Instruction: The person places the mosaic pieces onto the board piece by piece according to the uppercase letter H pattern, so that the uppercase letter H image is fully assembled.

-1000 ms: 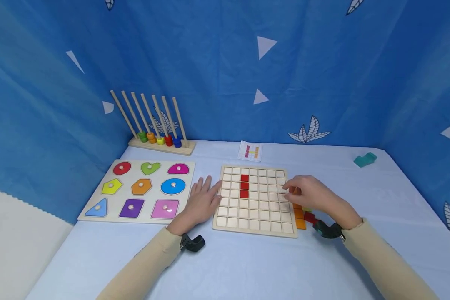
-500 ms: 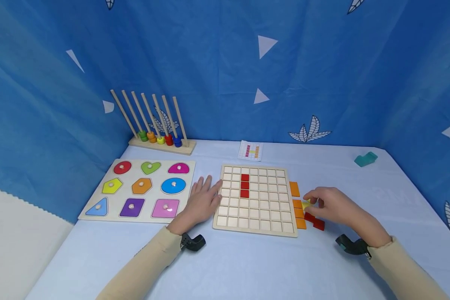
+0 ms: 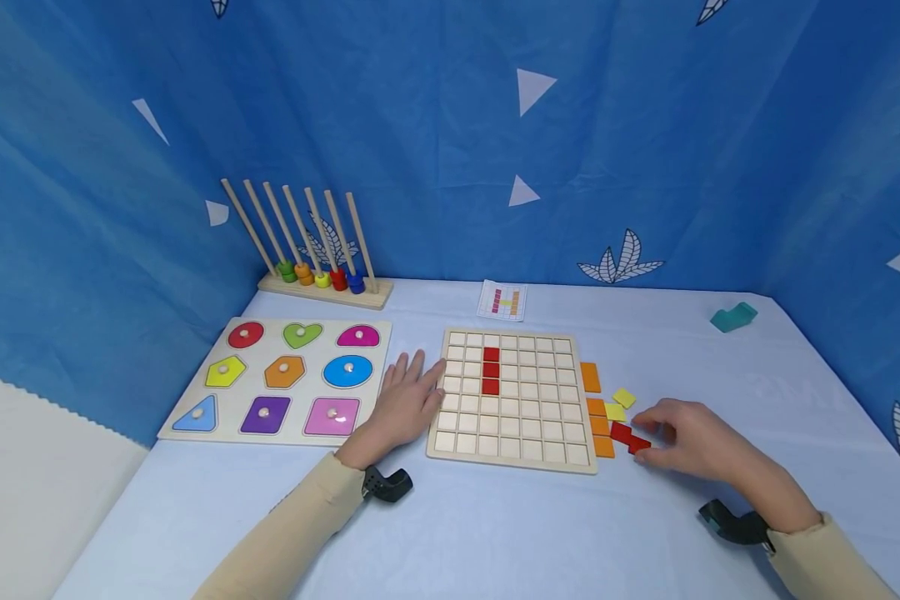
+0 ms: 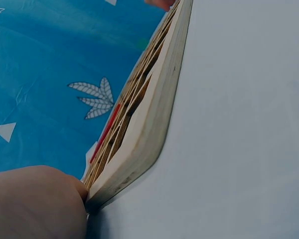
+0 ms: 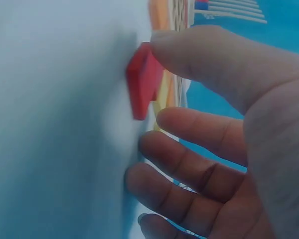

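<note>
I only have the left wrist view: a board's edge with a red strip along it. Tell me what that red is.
Observer: In the head view, three red tiles fill neighbouring cells of one column on the grid board.
Operator: Locate the right hand.
Observer: The right hand is beside the loose red tiles, right of the board. Whether its thumb touches one, I can't tell.
Operator: List the other colours there.
Observer: Orange tiles line the board's right edge, with two yellow tiles further right.
</note>
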Demonstrator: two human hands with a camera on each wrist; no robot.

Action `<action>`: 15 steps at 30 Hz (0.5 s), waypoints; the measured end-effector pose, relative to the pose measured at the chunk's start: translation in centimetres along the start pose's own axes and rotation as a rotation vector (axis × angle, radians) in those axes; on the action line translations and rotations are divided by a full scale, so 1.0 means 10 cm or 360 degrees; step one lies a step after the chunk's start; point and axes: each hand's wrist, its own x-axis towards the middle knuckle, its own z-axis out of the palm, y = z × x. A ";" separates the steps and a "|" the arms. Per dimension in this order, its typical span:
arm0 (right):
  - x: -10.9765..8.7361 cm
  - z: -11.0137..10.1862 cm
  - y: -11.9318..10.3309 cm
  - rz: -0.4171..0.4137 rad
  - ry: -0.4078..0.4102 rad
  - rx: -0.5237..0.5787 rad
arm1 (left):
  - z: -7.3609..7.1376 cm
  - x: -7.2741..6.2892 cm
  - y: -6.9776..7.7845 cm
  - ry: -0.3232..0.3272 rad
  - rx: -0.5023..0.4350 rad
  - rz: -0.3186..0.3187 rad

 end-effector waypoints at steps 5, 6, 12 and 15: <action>-0.05 0.04 0.04 -0.0004 0.0036 0.0009 | 0.00 0.00 0.00 0.0005 -0.0005 -0.0001; -0.05 0.05 0.04 -0.0003 0.0040 0.0014 | 0.00 0.00 0.00 0.0002 -0.0001 -0.0001; -0.06 0.07 0.07 -0.0013 0.0062 0.0075 | 0.00 0.00 0.00 -0.0009 0.0008 0.0000; -0.06 0.08 0.09 -0.0011 0.0073 0.0118 | 0.00 0.00 -0.01 -0.0009 0.0022 -0.0003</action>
